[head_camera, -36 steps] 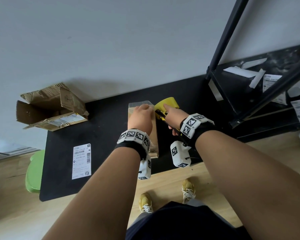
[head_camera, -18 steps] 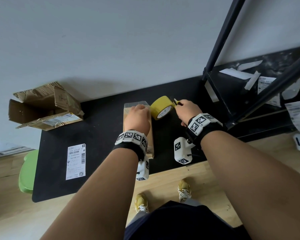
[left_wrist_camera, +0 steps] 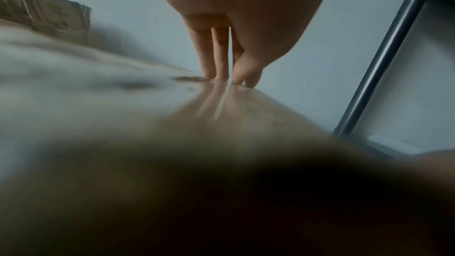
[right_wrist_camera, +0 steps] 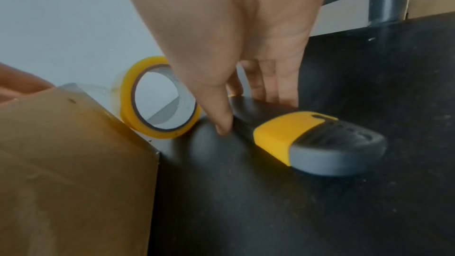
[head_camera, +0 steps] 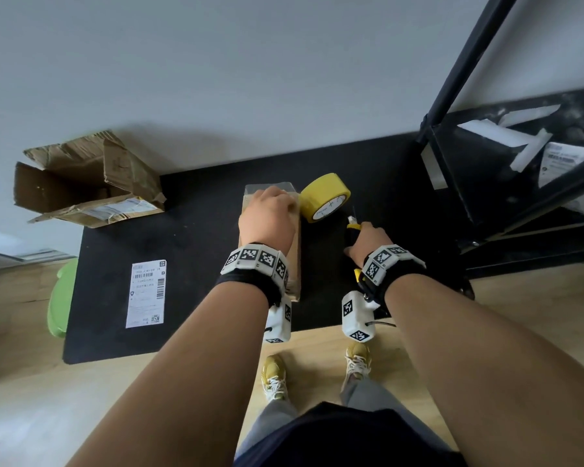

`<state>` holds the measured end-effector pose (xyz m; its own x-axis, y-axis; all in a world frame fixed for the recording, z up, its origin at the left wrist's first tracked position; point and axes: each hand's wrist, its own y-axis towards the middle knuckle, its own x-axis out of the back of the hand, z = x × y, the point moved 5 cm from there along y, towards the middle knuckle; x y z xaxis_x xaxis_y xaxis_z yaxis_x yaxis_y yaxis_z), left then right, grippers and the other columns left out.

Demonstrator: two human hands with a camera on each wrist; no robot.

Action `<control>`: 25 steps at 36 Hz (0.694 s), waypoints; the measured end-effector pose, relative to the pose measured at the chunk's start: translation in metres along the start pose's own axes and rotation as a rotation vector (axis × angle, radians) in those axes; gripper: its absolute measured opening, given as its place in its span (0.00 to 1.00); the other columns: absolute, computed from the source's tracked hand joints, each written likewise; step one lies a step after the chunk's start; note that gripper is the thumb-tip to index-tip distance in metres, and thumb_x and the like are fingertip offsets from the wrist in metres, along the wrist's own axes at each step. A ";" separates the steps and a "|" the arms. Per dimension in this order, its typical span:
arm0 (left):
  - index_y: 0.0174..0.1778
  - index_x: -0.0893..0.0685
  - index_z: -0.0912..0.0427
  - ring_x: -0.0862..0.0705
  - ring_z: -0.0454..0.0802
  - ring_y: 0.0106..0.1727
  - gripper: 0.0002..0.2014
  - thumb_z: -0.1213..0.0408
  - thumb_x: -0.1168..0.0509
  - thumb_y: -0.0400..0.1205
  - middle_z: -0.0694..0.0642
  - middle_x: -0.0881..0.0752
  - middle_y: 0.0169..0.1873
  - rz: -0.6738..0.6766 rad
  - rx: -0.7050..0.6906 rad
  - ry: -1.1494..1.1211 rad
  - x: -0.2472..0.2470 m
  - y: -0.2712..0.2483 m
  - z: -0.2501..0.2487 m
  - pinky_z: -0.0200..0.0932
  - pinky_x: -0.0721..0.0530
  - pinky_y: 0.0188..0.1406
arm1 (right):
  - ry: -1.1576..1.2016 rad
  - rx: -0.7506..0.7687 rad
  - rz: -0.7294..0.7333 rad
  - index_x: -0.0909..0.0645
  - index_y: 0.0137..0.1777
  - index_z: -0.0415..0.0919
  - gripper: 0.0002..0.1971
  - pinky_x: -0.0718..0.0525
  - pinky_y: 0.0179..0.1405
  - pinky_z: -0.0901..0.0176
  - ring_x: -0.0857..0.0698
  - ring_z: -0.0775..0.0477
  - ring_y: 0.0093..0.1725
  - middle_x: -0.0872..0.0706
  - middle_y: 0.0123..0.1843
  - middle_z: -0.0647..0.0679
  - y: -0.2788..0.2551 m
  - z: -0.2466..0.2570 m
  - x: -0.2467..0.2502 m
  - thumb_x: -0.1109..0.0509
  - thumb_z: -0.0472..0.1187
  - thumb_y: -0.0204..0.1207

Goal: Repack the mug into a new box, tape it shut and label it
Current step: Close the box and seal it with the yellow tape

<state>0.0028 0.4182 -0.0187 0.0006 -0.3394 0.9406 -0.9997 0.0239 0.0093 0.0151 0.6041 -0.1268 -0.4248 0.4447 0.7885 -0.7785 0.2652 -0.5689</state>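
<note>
Fingers [left_wrist_camera: 219, 54] of the left hand [head_camera: 267, 219] lie straight and flat on top of the new box [head_camera: 294, 261], pressing along the glossy tape strip near its far edge. Over on the right, the right hand [head_camera: 368, 239] has its thumb and fingers curled lightly round the black-and-yellow knife [right_wrist_camera: 295, 131], which lies flat on the black mat [head_camera: 189, 237].

So where are we? The box is closed and tape runs across its top, so the mug is presumably inside, though it can't be seen. The yellow tape roll [head_camera: 324, 197] stands on edge, leaning against the box's far right corner. Whether it is still joined to the box by tape, I can't tell. The label [head_camera: 146, 293] lies on the mat well to the left, not yet stuck on, and the torn old box [head_camera: 81, 180] sits open behind it. Labelling looks like the main job left.

Compared with a second ago: the right hand was up at the roll with the knife; now it has come down to the mat, clear of the roll, while the left hand stays pressed on the box.
</note>
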 end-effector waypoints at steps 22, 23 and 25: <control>0.61 0.13 0.51 0.27 0.47 0.68 0.18 0.70 0.43 0.83 0.45 0.19 0.65 0.003 0.016 -0.005 -0.001 -0.003 0.002 0.43 0.25 0.52 | -0.332 0.577 -0.114 0.28 0.78 0.45 0.27 0.27 0.72 0.47 0.27 0.38 0.74 0.25 0.74 0.43 0.003 0.110 0.072 0.32 0.37 0.78; 0.61 0.13 0.51 0.27 0.47 0.68 0.18 0.70 0.43 0.83 0.45 0.20 0.66 0.001 0.018 -0.007 -0.002 -0.003 0.002 0.43 0.25 0.52 | -0.334 0.569 -0.118 0.27 0.77 0.46 0.26 0.26 0.70 0.47 0.28 0.38 0.73 0.25 0.74 0.42 0.001 0.108 0.071 0.33 0.37 0.78; 0.60 0.13 0.51 0.26 0.47 0.68 0.17 0.69 0.42 0.83 0.45 0.20 0.66 -0.010 0.023 -0.016 -0.002 -0.004 0.001 0.42 0.26 0.51 | -0.334 0.557 -0.111 0.24 0.75 0.46 0.23 0.25 0.68 0.47 0.29 0.38 0.72 0.25 0.72 0.42 -0.001 0.105 0.068 0.36 0.37 0.80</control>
<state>0.0073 0.4178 -0.0206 0.0106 -0.3549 0.9349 -0.9999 -0.0009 0.0110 -0.0611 0.5446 -0.0477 -0.3785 0.1274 0.9168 -0.9108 -0.2278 -0.3444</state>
